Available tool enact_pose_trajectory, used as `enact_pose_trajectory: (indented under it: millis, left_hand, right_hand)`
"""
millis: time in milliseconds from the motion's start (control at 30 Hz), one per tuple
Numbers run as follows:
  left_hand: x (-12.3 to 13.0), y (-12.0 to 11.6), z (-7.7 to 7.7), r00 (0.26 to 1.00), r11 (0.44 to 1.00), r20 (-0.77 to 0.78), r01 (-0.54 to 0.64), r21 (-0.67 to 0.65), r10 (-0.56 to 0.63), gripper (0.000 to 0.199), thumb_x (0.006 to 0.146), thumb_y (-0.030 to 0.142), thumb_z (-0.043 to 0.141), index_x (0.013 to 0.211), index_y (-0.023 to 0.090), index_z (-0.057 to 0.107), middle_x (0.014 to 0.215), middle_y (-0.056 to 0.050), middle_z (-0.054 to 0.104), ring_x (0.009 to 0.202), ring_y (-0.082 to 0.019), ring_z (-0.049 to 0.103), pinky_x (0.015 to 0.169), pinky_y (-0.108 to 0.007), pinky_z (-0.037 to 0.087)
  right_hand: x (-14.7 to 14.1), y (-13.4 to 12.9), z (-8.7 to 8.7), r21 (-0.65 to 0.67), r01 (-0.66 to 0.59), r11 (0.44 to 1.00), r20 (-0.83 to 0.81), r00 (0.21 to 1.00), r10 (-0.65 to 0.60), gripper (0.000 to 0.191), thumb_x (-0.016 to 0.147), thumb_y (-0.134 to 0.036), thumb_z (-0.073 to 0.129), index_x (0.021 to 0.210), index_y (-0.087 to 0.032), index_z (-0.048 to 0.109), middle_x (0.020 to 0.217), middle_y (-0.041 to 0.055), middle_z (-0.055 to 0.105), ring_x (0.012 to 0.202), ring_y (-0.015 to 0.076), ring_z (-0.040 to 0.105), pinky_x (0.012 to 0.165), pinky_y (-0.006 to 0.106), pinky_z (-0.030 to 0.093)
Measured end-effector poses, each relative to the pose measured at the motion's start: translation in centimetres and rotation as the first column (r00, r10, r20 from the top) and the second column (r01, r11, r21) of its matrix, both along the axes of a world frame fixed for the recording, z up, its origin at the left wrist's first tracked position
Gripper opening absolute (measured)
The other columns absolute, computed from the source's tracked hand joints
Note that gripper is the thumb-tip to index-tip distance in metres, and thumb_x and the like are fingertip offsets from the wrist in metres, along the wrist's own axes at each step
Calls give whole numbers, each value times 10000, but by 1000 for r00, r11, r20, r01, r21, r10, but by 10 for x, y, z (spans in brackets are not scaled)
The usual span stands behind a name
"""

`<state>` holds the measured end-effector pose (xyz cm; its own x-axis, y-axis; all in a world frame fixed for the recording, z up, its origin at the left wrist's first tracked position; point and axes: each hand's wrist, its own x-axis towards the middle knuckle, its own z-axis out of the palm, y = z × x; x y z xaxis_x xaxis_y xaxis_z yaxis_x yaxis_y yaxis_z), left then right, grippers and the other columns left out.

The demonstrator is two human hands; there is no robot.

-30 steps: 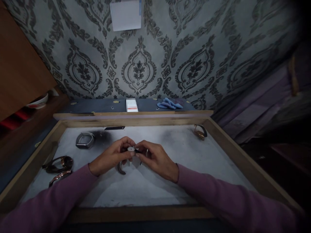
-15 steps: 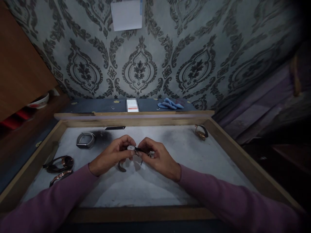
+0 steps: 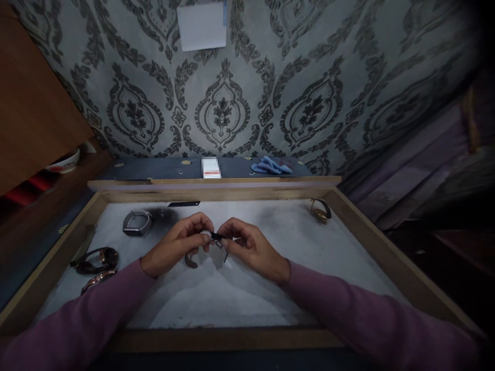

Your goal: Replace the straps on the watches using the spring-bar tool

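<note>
The left grip (image 3: 174, 247) and right grip (image 3: 253, 250) hold a small watch (image 3: 206, 234) between them, above the tray (image 3: 232, 340). Inside it, a smartwatch (image 3: 133, 231) and two wristwatches (image 3: 110, 256) lie left of them; another wristwatch (image 3: 319, 212), right and beyond. Behind them, a packet (image 3: 211, 168) and rag (image 3: 270, 165) rest on the bench (image 3: 154, 169).

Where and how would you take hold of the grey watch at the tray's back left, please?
I would pinch the grey watch by the right side of its band from above, since the band rises in a loop off the tray while its dark face points toward the near side. The left hand is nearer but holds a small watch.
</note>
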<state>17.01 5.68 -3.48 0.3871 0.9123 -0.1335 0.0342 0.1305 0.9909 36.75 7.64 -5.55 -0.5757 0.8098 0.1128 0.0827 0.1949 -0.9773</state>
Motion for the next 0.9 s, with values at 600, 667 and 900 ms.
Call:
enact_pose_trajectory:
  millis: [600, 667, 900]
  left_hand:
    - [5, -2, -5, 993, 993, 33, 116, 23, -117, 232, 863, 316, 617, 1018, 181, 509, 904, -14, 589, 790, -126, 517, 700, -250, 401]
    - [7, -3, -5, 993, 992, 4, 119, 34, -119, 240, 858, 320, 616, 1013, 182, 496, 889, -14, 587, 794, -135, 515, 687, -254, 389]
    - [6, -5, -4, 958, 949, -282, 138, 283, -55, 144, 893, 283, 531, 995, 196, 478, 886, -14, 577, 806, -160, 519, 704, -283, 382]
  right_hand:
    - [3, -8, -5, 399, 45, 916, 161, 980, -118, 177, 974, -217, 426, 885, -178, 574, 632, -15, 608, 510, 101, 576, 528, 211, 448]
    - [1, -10, -3, 314, 47, 948, 150, 984, -98, 186, 969, -242, 432, 854, -179, 563, 648, -12, 612, 505, 96, 579, 506, 202, 441]
    - [-2, -7, 1, 7, 46, 999, 60, 997, -46, 266, 933, -351, 462, 744, -173, 520, 603, -20, 566, 419, 67, 478, 432, 187, 371]
